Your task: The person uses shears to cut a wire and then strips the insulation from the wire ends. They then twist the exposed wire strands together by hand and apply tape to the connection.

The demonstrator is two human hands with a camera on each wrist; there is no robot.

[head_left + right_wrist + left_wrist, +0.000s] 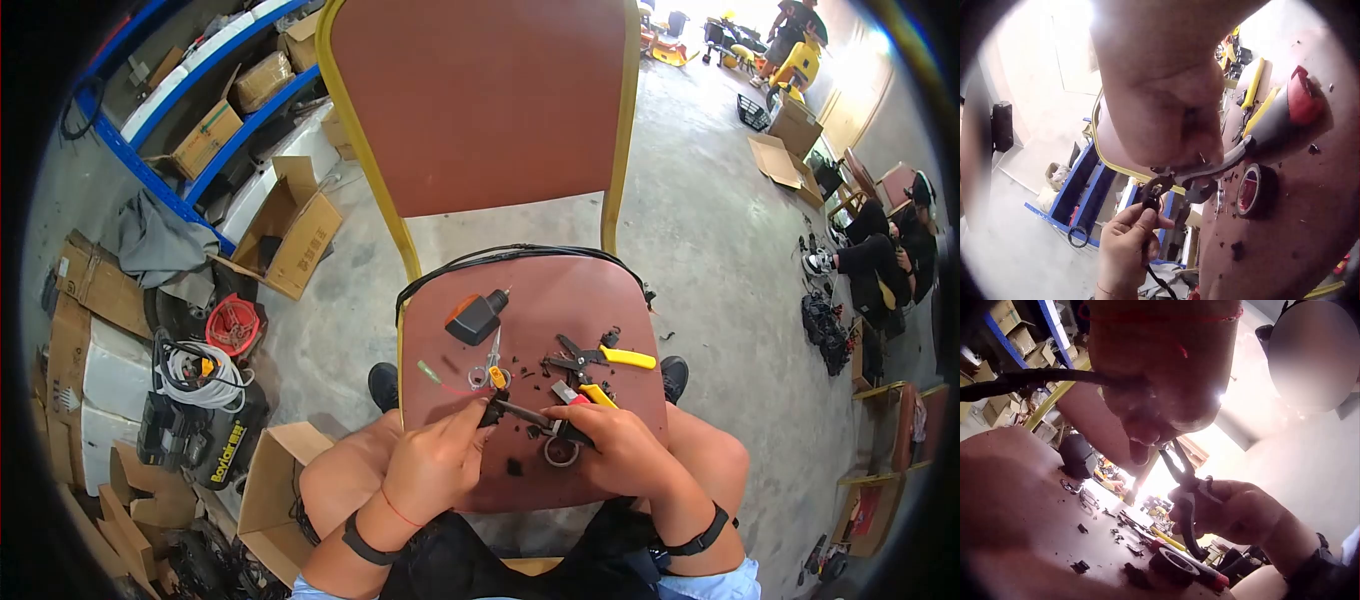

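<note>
Between our two hands, low over the near part of the red chair seat (560, 290), sits the work: a short black cable end (1149, 201), caught in the nose of a pair of dark pliers (525, 412). Our left hand (432, 462) pinches the cable between thumb and forefinger, fingers curled round it — the right wrist view shows the black lead trailing down below that hand. Our right hand (612, 448) is wrapped round the pliers' handles, holding them close together.

Just under the right hand a roll of black tape (561, 452) lies flat on the seat, and touching it in the left wrist view is a red-handled tool (1200, 570). Beyond the right hand lie yellow-handled wire strippers (600, 355). Ahead of the left hand we see small scissors (491, 366) and, farther out, a black box-shaped device with an orange patch (476, 315). Black scraps (515, 466) are scattered around both hands — some right between them. A long black cable (500, 255) loops along the far edge of the seat, well apart from our hands.
</note>
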